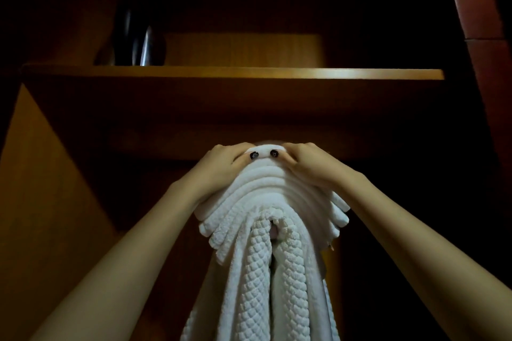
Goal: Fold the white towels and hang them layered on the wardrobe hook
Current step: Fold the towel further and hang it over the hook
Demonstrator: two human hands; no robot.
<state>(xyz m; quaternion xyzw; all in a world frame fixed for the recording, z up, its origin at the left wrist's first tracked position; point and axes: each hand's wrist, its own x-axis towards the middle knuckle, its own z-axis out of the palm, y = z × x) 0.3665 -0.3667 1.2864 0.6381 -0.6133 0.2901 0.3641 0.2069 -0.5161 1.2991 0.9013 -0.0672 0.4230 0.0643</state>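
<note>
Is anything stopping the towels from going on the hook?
Nothing visible does. The left hand and right hand both grip the top of the white towels, which already hang draped in layers below the wooden shelf. The hook itself is hidden under them.

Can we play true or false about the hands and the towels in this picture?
1. The left hand and the right hand both grip the top of the towels. True.
2. The towels are blue. False: they are white.
3. A dark thing stands on the shelf above the hands. True.
4. The towels lie flat on the shelf. False: they hang down in layers below it.
</note>
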